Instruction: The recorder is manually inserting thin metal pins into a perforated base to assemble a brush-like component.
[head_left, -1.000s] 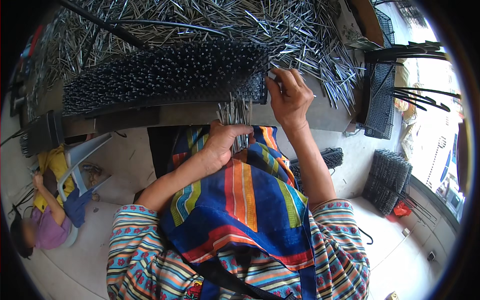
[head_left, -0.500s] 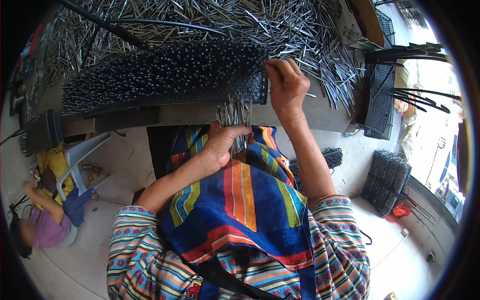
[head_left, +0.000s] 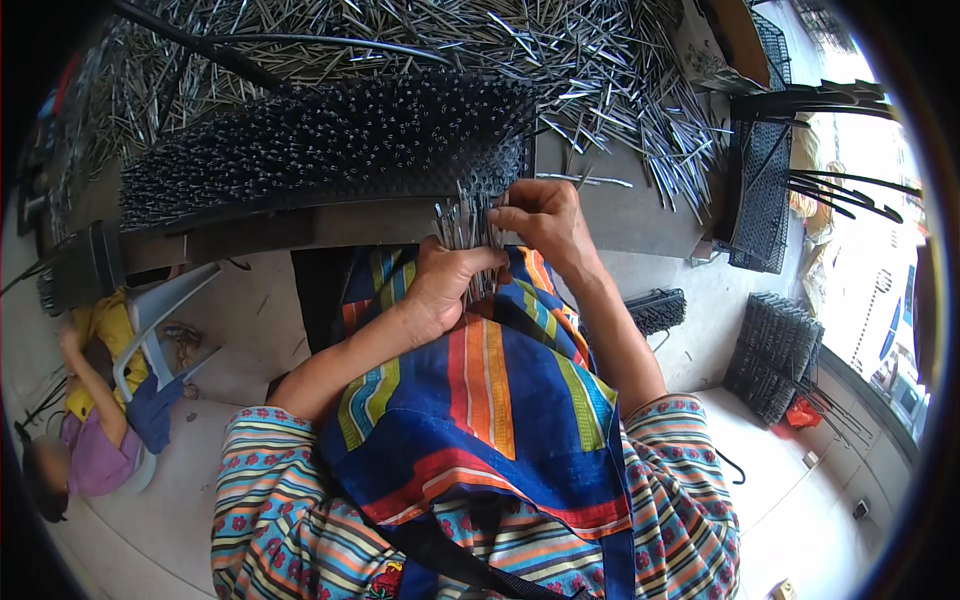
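My left hand (head_left: 438,290) is wrapped around an upright bundle of thin metal strips (head_left: 464,228) in front of my apron. The strips' uneven tops rise toward the bench edge. My right hand (head_left: 548,222) is closed, its thumb and fingertips pinching a strip at the right side of the bundle. Just beyond both hands lies a long black perforated block (head_left: 350,135), set with many dark, shiny-tipped strips standing close together. At its right end the dark surface shows fewer tall tips.
A large pile of loose metal strips (head_left: 600,60) covers the back of the bench (head_left: 620,215). Black mesh racks (head_left: 757,200) stand at the right. Stacked dark blocks (head_left: 770,360) sit on the floor. Another person (head_left: 100,440) is at the lower left beside a chair.
My right hand has come down and left from the right end of the block to the bundle's top. My left hand stays in place. The other person's arm has moved.
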